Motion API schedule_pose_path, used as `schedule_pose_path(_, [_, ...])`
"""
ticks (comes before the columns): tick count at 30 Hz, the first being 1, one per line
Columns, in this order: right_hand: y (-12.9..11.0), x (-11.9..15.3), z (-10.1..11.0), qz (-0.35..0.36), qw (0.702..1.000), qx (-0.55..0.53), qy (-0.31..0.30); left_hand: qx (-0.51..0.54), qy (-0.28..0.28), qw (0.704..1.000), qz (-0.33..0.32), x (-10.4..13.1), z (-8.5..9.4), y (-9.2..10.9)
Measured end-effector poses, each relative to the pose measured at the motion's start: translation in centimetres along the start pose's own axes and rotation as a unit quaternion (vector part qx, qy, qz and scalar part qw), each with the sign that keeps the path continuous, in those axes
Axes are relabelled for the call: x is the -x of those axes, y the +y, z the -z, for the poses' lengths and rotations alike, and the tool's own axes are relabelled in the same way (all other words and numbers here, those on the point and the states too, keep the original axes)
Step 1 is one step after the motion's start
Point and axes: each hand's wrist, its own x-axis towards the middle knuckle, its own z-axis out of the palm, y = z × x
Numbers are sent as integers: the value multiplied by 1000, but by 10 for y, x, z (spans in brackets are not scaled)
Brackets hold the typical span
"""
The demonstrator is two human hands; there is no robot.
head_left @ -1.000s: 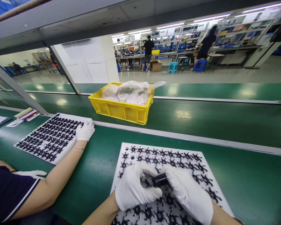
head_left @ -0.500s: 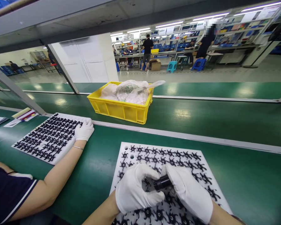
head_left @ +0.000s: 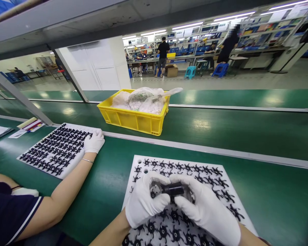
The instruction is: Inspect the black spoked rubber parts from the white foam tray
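Observation:
Both of my hands wear white gloves and meet over a white board set with rows of small black bladed wheels. Between them lies a black cylindrical part, tilted nearly level. My left hand curls its thumb and fingers around the left end of the cylinder. From the other side, my right hand closes around its right end, thumb below and fingers above. The gloves hide the ends of the cylinder and some wheels below. Two round holes show bare at the board's far left corner.
A co-worker's gloved hand rests on the edge of a second board of black wheels at left. Beyond the pale rail stands a yellow crate holding plastic bags. A slanted metal post rises at far left.
My right hand has turned so its thumb now shows under the cylinder. The cylinder lies more level and slightly higher. The co-worker's hand stays at the board's edge.

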Motion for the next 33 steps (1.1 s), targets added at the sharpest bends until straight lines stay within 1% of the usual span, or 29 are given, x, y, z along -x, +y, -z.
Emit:
schedule_pose_path(3, [4, 3, -4, 25, 999, 22, 11, 12, -24, 999, 24, -3, 2, 4])
schedule_pose_path(7, [5, 4, -5, 65, 997, 43, 7, 67, -66, 995, 44, -9, 3, 11])
schedule_pose_path(9, [5, 2, -5, 78, 996, 45, -15, 72, -70, 992, 82, -11, 4, 13])
schedule_pose_path(11, [5, 1, -5, 76, 995, 51, -41, 81, -73, 985, 132, -12, 3, 14])
schedule_pose_path(13, [8, 0, -5, 73, 994, 61, -62, 110, -78, 977, 164, -14, 3, 15])
schedule_pose_path(16, [10, 1, -6, 78, 991, 66, -85, 150, -83, 970, 172, -16, 2, 15])
schedule_pose_path(18, [10, 1, -7, 93, 989, 67, -91, 150, -83, 968, 181, -16, 1, 15])
schedule_pose_path(22, [10, 1, -9, 150, 982, 79, -81, 117, -75, 973, 186, -13, 0, 15])
schedule_pose_path(25, [13, 0, -10, 181, 977, 84, -72, 118, -64, 971, 198, -13, -4, 16])
schedule_pose_path(29, [16, -2, -11, 182, 978, 74, -73, 142, -51, 964, 221, -13, -8, 17])
schedule_pose_path(31, [14, -2, -10, 169, 981, 65, -73, 144, -55, 967, 204, -13, -6, 15])
schedule_pose_path(33, [11, -2, -9, 146, 985, 59, -74, 154, -71, 969, 180, -12, -3, 10])
